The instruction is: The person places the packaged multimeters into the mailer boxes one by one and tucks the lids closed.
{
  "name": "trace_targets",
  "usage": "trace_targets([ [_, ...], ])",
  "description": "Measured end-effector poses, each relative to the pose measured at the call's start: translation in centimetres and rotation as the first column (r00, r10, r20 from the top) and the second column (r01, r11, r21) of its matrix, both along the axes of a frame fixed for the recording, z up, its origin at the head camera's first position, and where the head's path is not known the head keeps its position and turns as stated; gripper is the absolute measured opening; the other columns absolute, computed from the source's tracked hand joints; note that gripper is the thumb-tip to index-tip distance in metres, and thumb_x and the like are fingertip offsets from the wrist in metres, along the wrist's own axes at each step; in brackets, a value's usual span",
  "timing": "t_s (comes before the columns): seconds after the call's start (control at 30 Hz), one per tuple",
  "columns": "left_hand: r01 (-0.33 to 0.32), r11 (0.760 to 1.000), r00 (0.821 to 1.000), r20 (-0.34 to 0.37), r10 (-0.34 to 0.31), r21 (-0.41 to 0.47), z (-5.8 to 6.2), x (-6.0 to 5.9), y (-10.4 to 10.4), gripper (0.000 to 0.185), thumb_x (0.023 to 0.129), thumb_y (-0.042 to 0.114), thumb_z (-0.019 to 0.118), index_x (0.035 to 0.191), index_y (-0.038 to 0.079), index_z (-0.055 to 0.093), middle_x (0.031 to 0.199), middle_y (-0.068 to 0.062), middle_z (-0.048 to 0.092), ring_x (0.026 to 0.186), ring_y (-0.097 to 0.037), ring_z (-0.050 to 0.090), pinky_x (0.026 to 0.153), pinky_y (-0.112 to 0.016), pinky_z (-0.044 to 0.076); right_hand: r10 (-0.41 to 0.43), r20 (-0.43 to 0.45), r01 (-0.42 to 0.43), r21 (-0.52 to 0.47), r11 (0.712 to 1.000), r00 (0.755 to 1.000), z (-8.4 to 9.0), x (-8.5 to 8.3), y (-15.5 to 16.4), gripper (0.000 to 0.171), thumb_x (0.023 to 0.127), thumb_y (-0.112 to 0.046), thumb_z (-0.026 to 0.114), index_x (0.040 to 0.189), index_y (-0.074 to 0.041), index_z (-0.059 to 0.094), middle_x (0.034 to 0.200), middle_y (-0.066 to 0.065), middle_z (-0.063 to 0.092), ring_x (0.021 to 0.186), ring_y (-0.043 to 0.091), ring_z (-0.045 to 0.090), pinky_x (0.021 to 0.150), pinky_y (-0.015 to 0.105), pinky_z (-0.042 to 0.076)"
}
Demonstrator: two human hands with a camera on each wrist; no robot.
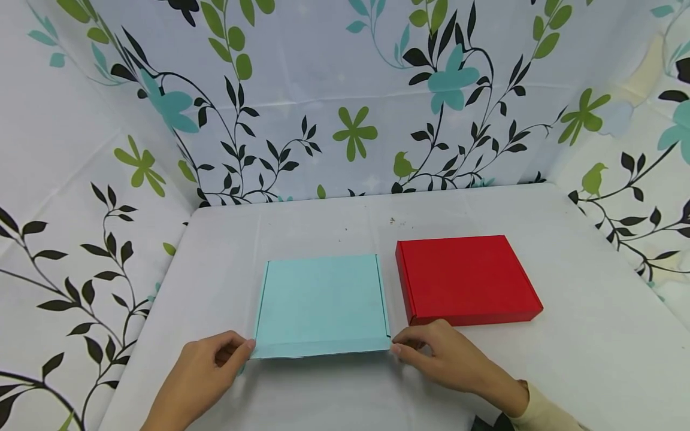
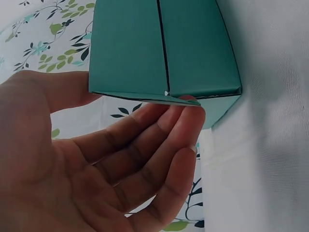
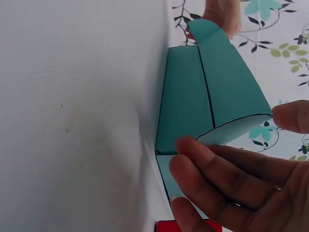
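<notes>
Two flat cardboard boxes on the white worktop (image 1: 566, 359): one teal box (image 1: 322, 302) near the front edge, one red box (image 1: 466, 278) just beside it, toward the right edge. Left hand (image 1: 207, 368) pinching the teal box's front left corner, right hand (image 1: 444, 356) pinching its front right corner. Two hands, both clamped on the same teal box.

My left hand (image 1: 202, 374) is cropped at the bottom edge, and the red box (image 3: 188, 226) barely peeks in, bottom of the right wrist view.
</notes>
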State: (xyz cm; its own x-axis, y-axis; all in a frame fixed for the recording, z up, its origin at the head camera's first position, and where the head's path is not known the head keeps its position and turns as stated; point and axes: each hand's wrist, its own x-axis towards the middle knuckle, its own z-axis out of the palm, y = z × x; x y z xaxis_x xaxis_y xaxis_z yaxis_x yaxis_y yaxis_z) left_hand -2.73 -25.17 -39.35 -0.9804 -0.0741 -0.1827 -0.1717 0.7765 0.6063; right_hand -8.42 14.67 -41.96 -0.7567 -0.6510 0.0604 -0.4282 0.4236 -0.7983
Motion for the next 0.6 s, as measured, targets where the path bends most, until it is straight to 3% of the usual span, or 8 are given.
trace_targets([
  [0.27,0.015,0.999,0.999,0.032,-0.014,-0.033,-0.2,0.2,0.4,0.018,0.1,0.03,0.072,0.09,0.017,0.078,0.07,0.008,0.065,0.066,-0.01,0.058,0.058,-0.029,0.048,-0.055,-0.052,0.055,0.0,0.999,0.997,-0.9,0.3,-0.2,0.025,0.104,-0.038,0.066,0.107,-0.02,0.082,0.09,-0.019,0.072,0.081,0.002,0.067,0.076,0.031,0.059],
  [0.6,0.045,0.997,0.997,0.064,-0.041,-0.06,-0.9,0.0,0.5,0.019,0.098,0.029,0.073,0.092,0.012,0.08,0.074,0.01,0.066,0.068,-0.009,0.058,0.06,-0.029,0.048,-0.084,0.001,0.084,-0.066,0.994,0.996,-1.7,0.7,-0.5,0.025,0.099,-0.03,0.075,0.11,-0.008,0.079,0.09,-0.016,0.073,0.079,0.003,0.07,0.073,0.03,0.06],
])
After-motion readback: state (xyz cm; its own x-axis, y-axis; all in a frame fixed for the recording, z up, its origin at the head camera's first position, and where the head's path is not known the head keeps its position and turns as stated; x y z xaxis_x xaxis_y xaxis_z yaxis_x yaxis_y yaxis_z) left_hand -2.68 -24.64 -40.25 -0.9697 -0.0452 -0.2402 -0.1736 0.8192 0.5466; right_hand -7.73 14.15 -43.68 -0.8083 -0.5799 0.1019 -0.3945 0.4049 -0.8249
